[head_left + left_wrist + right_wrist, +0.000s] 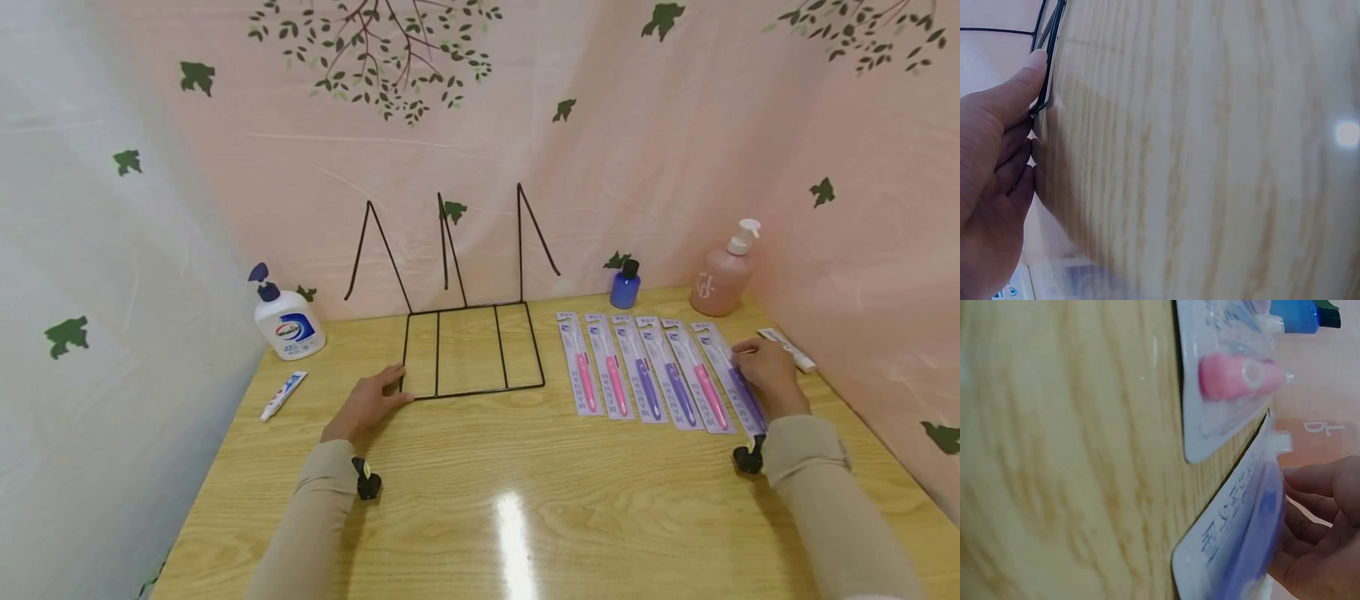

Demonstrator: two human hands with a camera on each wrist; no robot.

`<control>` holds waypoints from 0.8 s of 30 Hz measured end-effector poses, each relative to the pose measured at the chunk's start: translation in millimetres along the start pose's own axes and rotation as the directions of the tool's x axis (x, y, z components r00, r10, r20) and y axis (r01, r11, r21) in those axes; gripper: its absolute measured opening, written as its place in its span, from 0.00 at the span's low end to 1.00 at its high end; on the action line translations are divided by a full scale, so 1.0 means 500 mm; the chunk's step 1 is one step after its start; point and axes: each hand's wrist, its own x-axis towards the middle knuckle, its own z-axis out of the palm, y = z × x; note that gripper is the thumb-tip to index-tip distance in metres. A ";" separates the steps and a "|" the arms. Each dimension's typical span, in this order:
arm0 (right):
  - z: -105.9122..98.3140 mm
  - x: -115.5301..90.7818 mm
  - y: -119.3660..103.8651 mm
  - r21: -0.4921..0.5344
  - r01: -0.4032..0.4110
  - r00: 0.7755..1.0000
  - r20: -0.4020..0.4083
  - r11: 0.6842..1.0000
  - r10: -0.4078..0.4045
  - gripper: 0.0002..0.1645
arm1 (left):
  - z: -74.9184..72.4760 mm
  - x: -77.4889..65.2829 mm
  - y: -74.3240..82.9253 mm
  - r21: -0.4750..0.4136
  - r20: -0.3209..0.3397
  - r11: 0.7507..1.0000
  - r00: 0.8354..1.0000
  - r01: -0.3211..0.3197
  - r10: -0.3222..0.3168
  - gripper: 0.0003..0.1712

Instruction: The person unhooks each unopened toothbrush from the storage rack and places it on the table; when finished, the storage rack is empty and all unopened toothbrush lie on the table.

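My left hand point(367, 404) grips the near left corner of a black wire rack point(472, 392), thumb in front and fingers at the side. In the left wrist view the thumb lies along the rack's wire point(1052, 56). Three bent uprights rise from the rack's back bar. At the right, my right hand point(772, 379) holds the edge of the outermost packaged toothbrush point(745, 396), which has a purple handle. Seen from the right wrist, the fingers are at the side of this purple pack point(1254, 531); their tips are partly hidden. Several pink and purple packaged toothbrushes point(641, 379) lie in a row beside it.
A white pump bottle point(288, 325) and a small toothpaste tube point(283, 397) are at the left. Behind the toothbrushes stand a blue bottle point(625, 287) and a pink pump bottle point(722, 279). Another small tube point(787, 348) lies near the right edge. Patterned cloth hangs behind the wooden table point(465, 467).
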 end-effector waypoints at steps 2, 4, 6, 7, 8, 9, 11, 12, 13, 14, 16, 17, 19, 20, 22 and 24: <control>-0.002 -0.003 -0.002 0.003 -0.006 1.000 0.005 1.000 0.006 0.21 | 0.000 0.000 0.000 -0.004 -0.003 1.000 1.000 -0.001 0.001 0.37; -0.003 -0.006 -0.005 0.012 -0.026 1.000 0.014 1.000 0.026 0.22 | 0.001 0.001 0.000 -0.002 -0.004 1.000 1.000 -0.005 0.005 0.37; -0.004 -0.010 -0.009 0.025 -0.034 0.999 0.016 0.999 0.034 0.23 | 0.001 0.002 -0.001 -0.004 -0.004 1.000 1.000 -0.003 0.002 0.37; -0.004 -0.012 -0.013 0.031 -0.035 0.999 0.015 0.999 0.035 0.24 | 0.002 0.002 -0.001 -0.004 -0.005 1.000 1.000 -0.005 0.005 0.38; -0.004 -0.014 -0.017 0.033 -0.027 1.000 0.008 0.999 0.027 0.25 | 0.002 0.003 -0.002 -0.008 -0.007 1.000 1.000 -0.005 0.005 0.38; -0.004 -0.016 -0.022 0.035 -0.014 1.000 -0.002 0.999 0.014 0.25 | 0.003 0.003 -0.002 -0.008 -0.009 1.000 1.000 -0.008 0.008 0.38; -0.004 -0.020 -0.034 0.042 0.024 0.999 -0.032 0.999 -0.022 0.26 | 0.004 0.004 -0.003 -0.015 -0.013 1.000 1.000 -0.008 0.008 0.38; -0.004 -0.023 -0.042 0.045 0.042 0.998 -0.046 0.998 -0.040 0.26 | 0.004 0.004 -0.003 -0.014 -0.016 1.000 1.000 -0.011 0.011 0.38; -0.005 -0.025 -0.051 0.043 0.058 0.997 -0.059 0.997 -0.056 0.26 | 0.005 0.005 -0.004 -0.009 -0.017 1.000 1.000 -0.017 0.017 0.38; -0.006 -0.027 -0.062 0.042 0.077 0.995 -0.073 0.996 -0.074 0.26 | 0.005 0.005 -0.004 -0.012 -0.017 1.000 1.000 -0.013 0.013 0.38; -0.008 -0.033 -0.085 0.049 0.111 0.989 -0.100 0.993 -0.105 0.25 | 0.004 0.006 -0.003 -0.015 -0.013 1.000 1.000 -0.009 0.009 0.38; -0.009 -0.036 -0.096 0.052 0.130 0.986 -0.114 0.990 -0.123 0.25 | 0.004 0.006 -0.003 -0.019 -0.011 1.000 1.000 -0.007 0.007 0.38; -0.011 -0.039 -0.120 0.045 0.177 0.974 -0.151 0.983 -0.168 0.23 | 0.003 0.006 -0.003 -0.034 -0.008 0.999 1.000 0.000 0.000 0.38; -0.011 -0.040 -0.132 0.043 0.200 0.967 -0.171 0.979 -0.190 0.22 | 0.002 0.006 -0.002 -0.043 -0.006 0.999 1.000 0.006 -0.006 0.38; -0.010 -0.042 -0.155 0.042 0.242 0.951 -0.206 0.969 -0.229 0.20 | 0.000 0.006 -0.001 -0.053 -0.006 0.999 1.000 0.013 -0.014 0.37; -0.008 -0.043 -0.181 0.034 0.274 0.936 -0.242 0.961 -0.258 0.19 | -0.001 0.007 -0.001 -0.052 -0.008 0.998 1.000 0.017 -0.018 0.37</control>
